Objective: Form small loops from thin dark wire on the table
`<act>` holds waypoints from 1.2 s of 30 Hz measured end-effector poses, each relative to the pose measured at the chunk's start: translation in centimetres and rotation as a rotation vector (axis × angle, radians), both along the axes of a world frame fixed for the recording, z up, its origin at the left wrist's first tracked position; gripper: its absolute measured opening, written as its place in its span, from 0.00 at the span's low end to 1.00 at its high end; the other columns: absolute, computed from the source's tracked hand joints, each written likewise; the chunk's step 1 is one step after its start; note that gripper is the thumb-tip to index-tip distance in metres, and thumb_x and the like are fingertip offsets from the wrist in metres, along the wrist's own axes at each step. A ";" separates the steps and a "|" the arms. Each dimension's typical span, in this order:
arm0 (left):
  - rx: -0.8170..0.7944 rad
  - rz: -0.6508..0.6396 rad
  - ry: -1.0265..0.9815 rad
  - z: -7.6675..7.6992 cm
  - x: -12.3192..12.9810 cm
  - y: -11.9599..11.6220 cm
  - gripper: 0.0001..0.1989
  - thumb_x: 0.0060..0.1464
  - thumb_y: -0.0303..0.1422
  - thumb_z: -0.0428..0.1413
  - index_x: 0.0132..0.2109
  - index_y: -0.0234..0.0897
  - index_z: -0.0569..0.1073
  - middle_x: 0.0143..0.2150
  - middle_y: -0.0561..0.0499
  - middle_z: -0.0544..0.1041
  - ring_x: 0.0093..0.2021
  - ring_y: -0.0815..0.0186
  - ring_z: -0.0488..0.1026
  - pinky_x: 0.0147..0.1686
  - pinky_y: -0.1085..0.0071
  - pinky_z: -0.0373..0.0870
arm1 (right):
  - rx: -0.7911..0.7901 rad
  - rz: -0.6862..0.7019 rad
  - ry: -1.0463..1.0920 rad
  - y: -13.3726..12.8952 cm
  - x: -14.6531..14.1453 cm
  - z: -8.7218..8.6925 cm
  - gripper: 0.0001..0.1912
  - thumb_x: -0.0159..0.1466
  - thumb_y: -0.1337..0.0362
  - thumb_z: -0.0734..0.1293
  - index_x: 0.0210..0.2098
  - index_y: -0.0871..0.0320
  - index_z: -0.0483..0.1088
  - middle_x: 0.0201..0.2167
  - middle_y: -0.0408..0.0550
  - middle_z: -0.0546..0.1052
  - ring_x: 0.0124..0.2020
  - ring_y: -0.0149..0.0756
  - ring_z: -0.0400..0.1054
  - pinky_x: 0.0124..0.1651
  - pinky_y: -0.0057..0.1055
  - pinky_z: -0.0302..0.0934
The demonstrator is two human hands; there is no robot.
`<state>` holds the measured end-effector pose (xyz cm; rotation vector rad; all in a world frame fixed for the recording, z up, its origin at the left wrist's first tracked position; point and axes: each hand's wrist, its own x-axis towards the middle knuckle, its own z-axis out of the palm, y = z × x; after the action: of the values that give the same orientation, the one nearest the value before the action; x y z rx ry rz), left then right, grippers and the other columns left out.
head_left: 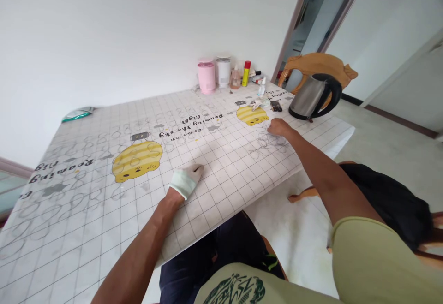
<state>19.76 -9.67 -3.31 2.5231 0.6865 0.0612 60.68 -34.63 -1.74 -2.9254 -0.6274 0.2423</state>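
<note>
My left hand (188,179), in a white glove, rests on the checked tablecloth (221,181) with its fingers curled together; what they hold, if anything, is hidden. My bare right hand (278,127) reaches to the far right, its fingers drawn together at the edge of a loose tangle of thin dark loops (272,143). Whatever lies between those fingertips is too small to make out. Many similar thin rings (74,188) lie spread in rows over the left and back of the table. Just beyond my right hand are a crumpled white glove (260,104) and a small black item (276,106).
A steel kettle (309,97) stands at the right end, close to my right forearm. Along the wall are a pink canister (206,78), a white canister (223,72), a pinkish bottle (235,79) and a yellow can (246,74). A green-white packet (79,114) lies back left. Chairs (320,62) stand right.
</note>
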 end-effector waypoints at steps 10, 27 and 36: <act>0.025 -0.054 0.019 0.1 -0.1 0.1 0.21 0.71 0.41 0.46 0.49 0.46 0.85 0.55 0.52 0.86 0.54 0.55 0.82 0.53 0.66 0.73 | 0.166 -0.093 0.053 -2.4 -0.1 3.9 0.05 0.65 0.69 0.72 0.35 0.66 0.79 0.25 0.55 0.81 0.24 0.36 0.74 0.30 0.29 0.66; -0.767 0.251 -0.653 0.6 -0.5 1.4 0.30 0.64 0.43 0.61 0.66 0.29 0.76 0.50 0.39 0.85 0.45 0.59 0.82 0.45 0.65 0.79 | 0.781 0.552 -0.353 14.3 -24.0 0.4 0.03 0.65 0.63 0.66 0.38 0.54 0.71 0.31 0.49 0.82 0.31 0.42 0.75 0.37 0.36 0.62; -0.893 0.516 -0.905 1.8 -1.3 2.8 0.12 0.57 0.37 0.63 0.41 0.33 0.84 0.32 0.50 0.81 0.30 0.69 0.75 0.34 0.72 0.74 | 0.952 0.639 -0.052 19.3 -29.9 -1.5 0.05 0.67 0.60 0.67 0.35 0.52 0.67 0.28 0.45 0.79 0.27 0.38 0.72 0.33 0.35 0.62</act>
<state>18.49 -6.84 -1.49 1.2179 0.7143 0.8153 30.76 -15.30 -3.22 -1.7766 -1.2436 -0.0717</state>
